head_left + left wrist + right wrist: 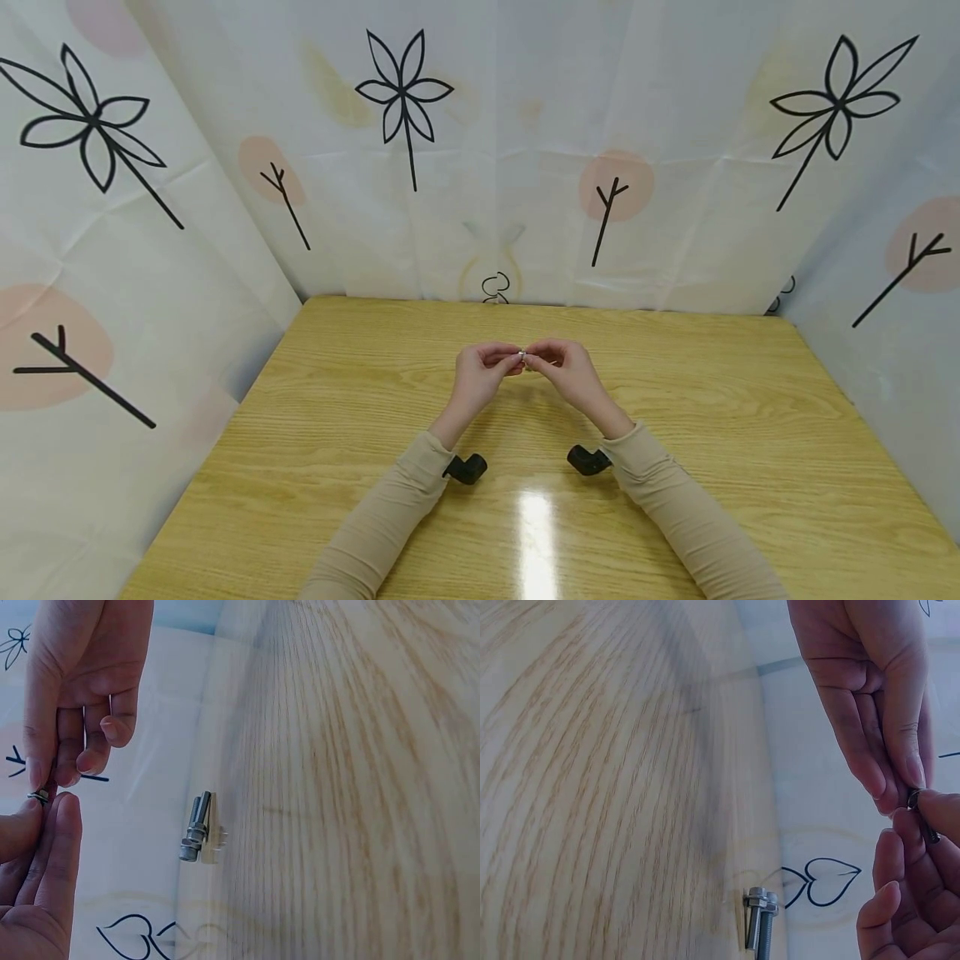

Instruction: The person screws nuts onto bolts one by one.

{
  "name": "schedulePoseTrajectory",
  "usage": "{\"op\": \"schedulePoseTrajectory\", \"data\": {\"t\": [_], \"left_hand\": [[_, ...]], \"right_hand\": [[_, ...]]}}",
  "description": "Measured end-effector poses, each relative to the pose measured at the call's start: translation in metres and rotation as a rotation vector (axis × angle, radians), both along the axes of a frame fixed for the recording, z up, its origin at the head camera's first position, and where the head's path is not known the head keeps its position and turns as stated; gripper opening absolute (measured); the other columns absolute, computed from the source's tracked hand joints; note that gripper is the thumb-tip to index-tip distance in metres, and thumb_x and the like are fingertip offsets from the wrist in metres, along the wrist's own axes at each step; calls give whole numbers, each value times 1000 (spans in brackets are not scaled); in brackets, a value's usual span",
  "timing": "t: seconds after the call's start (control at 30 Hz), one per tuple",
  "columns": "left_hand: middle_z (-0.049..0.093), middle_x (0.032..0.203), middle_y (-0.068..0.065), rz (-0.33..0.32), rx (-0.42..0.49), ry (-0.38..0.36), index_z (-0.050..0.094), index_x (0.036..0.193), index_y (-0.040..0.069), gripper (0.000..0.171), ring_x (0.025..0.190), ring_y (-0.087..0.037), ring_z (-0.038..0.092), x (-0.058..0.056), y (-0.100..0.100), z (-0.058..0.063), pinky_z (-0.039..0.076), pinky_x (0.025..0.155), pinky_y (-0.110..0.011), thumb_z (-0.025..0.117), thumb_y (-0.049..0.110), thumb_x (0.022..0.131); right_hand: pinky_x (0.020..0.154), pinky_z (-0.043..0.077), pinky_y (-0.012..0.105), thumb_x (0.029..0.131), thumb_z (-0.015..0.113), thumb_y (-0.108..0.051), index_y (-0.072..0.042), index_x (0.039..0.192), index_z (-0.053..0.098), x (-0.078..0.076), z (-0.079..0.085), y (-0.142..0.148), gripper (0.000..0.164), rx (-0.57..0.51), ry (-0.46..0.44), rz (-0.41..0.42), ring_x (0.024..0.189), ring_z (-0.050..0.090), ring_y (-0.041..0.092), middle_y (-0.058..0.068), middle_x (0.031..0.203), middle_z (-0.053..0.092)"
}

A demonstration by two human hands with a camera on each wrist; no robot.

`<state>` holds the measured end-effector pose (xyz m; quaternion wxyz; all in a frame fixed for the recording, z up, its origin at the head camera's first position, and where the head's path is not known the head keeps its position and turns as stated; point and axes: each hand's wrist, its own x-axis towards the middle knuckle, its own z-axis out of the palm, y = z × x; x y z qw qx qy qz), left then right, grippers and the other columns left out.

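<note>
A small metal bolt point(931, 831) is between the fingertips of both hands, above the table. My left hand point(478, 375) pinches it, and its shaft shows below the left thumb in the right wrist view. My right hand point(570, 375) pinches its other end, where a small nut-like ring point(913, 797) shows between the thumbs. Fingertips hide much of the bolt, so I cannot tell whether the ring is a nut or the head. In the left wrist view, the left hand point(90, 682) comes from above and the right hand point(37, 885) from below.
Two more bolts point(196, 829) with nuts on them lie close together on the wooden table point(360, 392), near the hands. A white curtain point(495, 167) with printed flowers borders the table at the back and sides. Black wrist mounts point(467, 469) stick out from both sleeves.
</note>
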<state>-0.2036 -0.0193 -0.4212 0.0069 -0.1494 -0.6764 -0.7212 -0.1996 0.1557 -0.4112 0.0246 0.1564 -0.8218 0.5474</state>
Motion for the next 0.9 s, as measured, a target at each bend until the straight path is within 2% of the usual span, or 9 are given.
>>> {"op": "schedulePoseTrajectory", "data": {"t": [0.1, 0.33, 0.53, 0.6, 0.67, 0.77, 0.9], "left_hand": [[69, 94, -23, 5, 6, -2, 69, 103, -10, 17, 86, -35, 69, -2, 1, -3, 59, 77, -40, 65, -4, 88], [65, 99, -32, -14, 70, -23, 65, 107, -15, 20, 91, -45, 64, -1, 1, -4, 57, 81, -47, 63, -6, 89], [67, 96, -28, 7, 93, -65, 67, 105, -13, 19, 88, -40, 67, -2, 3, -5, 59, 78, -41, 65, -4, 88], [68, 95, -26, 0, 100, -77, 67, 105, -13, 19, 88, -39, 68, -2, 3, -6, 59, 78, -40, 65, -4, 88], [68, 95, -26, -16, 105, -93, 67, 105, -13, 19, 87, -39, 68, -2, 4, -6, 59, 77, -40, 65, -5, 88], [68, 95, -25, -47, 125, -158, 66, 105, -14, 19, 85, -35, 69, -3, 6, -7, 59, 77, -40, 64, -7, 88], [68, 96, -25, -75, 158, -301, 63, 109, -17, 22, 85, -31, 70, -4, 10, -11, 58, 80, -40, 62, -8, 89]], "right_hand": [[74, 54, 37, 94, 65, -16, -2, 103, 70, 1, 0, 0, 17, -6, 2, -5, 87, 64, 26, 10, 94, 69], [76, 56, 32, 89, 70, -11, 0, 109, 68, 1, -2, 1, 23, -70, -32, 10, 90, 65, 27, 14, 99, 69], [85, 55, 48, 89, 69, -5, 5, 114, 64, 2, -3, 8, 27, -184, -118, 28, 97, 62, 41, 19, 102, 67], [88, 53, 51, 91, 66, -5, 7, 115, 63, 2, -2, 12, 27, -229, -158, 32, 99, 62, 41, 20, 103, 66], [88, 54, 48, 93, 64, -7, 10, 115, 62, 3, -2, 16, 27, -260, -194, 41, 98, 63, 37, 21, 103, 66], [87, 55, 44, 95, 60, -8, 13, 115, 60, 4, -1, 21, 29, -281, -256, 49, 94, 66, 28, 23, 102, 67], [87, 55, 42, 96, 59, -7, 16, 116, 57, 3, -3, 28, 30, -307, -355, 52, 90, 67, 21, 21, 100, 67]]}}
